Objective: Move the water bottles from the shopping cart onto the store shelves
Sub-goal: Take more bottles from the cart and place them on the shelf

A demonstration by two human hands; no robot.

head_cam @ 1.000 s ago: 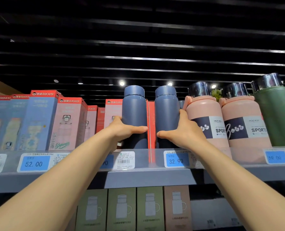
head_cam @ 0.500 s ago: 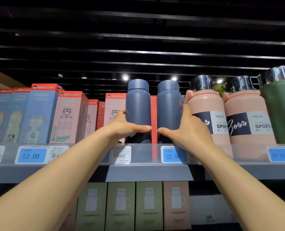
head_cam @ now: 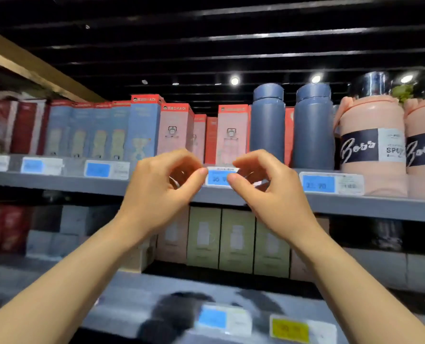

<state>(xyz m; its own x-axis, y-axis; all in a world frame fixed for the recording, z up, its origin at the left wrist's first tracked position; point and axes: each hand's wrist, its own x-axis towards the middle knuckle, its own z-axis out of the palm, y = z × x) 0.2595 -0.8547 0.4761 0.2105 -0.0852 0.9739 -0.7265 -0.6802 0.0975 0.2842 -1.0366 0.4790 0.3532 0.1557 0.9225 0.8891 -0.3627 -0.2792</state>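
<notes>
Two dark blue water bottles stand upright side by side on the top grey shelf [head_cam: 380, 207]: the left bottle [head_cam: 268, 125] and the right bottle [head_cam: 313, 127]. Both of my hands are below and to the left of them, in front of the shelf's edge. My left hand [head_cam: 161, 192] and my right hand [head_cam: 268, 192] hold nothing, with fingers loosely curled and apart. Neither hand touches a bottle. The shopping cart is out of view.
Pink bottles with dark "Boss" labels [head_cam: 373, 145] stand right of the blue pair. Red-topped boxes [head_cam: 176, 130] fill the shelf to the left. Blue price tags [head_cam: 318, 184] line the shelf edge. Green and pink boxes [head_cam: 236, 239] sit on the shelf below.
Both hands have let go of the blue bottles and drawn back down and toward me. The view has swung left and down, and is blurred.
</notes>
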